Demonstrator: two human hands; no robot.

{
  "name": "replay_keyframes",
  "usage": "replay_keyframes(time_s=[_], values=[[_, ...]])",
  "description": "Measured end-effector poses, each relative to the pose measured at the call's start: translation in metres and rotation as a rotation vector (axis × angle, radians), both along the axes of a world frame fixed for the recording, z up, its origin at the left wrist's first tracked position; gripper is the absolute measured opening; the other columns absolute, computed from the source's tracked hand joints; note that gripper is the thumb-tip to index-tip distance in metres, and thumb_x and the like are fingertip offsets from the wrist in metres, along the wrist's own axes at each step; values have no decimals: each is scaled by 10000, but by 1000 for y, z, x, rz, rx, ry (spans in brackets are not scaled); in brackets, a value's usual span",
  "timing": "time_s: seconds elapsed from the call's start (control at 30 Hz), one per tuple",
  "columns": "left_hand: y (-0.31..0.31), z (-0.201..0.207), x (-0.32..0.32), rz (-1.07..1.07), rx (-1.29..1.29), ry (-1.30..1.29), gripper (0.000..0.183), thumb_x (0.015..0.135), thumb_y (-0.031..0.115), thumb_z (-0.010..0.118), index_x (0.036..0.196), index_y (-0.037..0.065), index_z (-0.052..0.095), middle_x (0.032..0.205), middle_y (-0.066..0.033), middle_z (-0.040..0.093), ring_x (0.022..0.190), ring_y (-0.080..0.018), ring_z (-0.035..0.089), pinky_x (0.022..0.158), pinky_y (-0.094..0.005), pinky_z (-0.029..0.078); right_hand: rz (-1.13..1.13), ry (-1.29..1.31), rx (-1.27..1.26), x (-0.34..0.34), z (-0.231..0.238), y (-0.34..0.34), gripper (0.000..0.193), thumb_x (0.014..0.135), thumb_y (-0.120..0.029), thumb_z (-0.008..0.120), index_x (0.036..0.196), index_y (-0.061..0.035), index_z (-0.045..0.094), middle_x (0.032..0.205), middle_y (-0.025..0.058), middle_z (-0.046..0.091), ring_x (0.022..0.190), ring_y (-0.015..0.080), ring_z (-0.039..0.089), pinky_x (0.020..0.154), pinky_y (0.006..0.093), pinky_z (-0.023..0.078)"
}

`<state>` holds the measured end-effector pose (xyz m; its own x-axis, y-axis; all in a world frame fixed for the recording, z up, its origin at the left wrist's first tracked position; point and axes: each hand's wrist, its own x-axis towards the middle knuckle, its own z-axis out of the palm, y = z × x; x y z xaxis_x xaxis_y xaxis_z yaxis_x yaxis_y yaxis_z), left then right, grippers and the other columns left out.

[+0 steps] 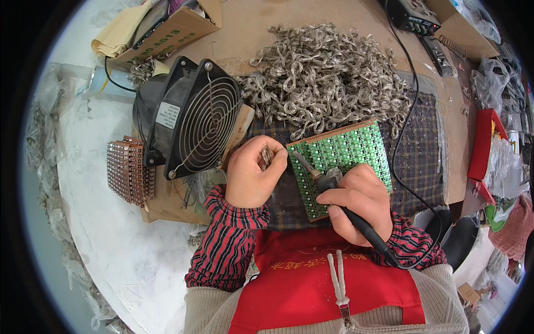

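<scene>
My right hand (361,203) is closed around the black handle of a soldering iron (327,185). The iron's metal tip points up and left over the left part of a green circuit board panel (347,146), which is covered in rows of small parts. Left of the panel, my left hand (251,175) has its fingers pinched around a small bundle of wire (268,156), mostly hidden by the fingers. Beyond both hands lies a large heap of looped silvery wire bundles (328,78). Whether the tip touches the panel, I cannot tell.
A black fan with a wire guard (208,125) stands just left of my left hand. Past it sit a stack of small boards (127,172) and a cardboard box (181,34). The iron's cord (409,72) runs along the right from a black control unit (411,19). A red box (483,145) is far right.
</scene>
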<state>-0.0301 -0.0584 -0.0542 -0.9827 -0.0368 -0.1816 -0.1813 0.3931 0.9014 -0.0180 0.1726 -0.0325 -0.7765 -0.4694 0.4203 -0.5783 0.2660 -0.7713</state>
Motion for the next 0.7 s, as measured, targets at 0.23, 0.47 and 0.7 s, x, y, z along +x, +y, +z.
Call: replay_keyframes(time_s=[0.23,0.47,0.7], values=[[-3,0,-3,-16,29,-42,91,905,94,696,880,13,664,728,8,624,601,-53,517,563,-258,418,6,1,3,-2,0,-3,265,710,-39,732,968,-92,712,761,63,546,734,274,544,677,395,431],[-10,-4,-9,-76,54,-87,107,910,122,697,899,18,674,689,39,605,561,-27,481,521,-253,382,10,-14,22,-3,2,-5,257,709,-29,729,959,-87,709,762,67,538,737,273,540,680,396,429],[-18,-9,-14,-151,58,-131,107,917,135,694,901,31,679,672,53,574,554,-17,441,511,-248,348,22,-30,18,-4,1,-4,247,719,-22,721,957,-84,705,747,60,539,731,275,536,681,395,431]])
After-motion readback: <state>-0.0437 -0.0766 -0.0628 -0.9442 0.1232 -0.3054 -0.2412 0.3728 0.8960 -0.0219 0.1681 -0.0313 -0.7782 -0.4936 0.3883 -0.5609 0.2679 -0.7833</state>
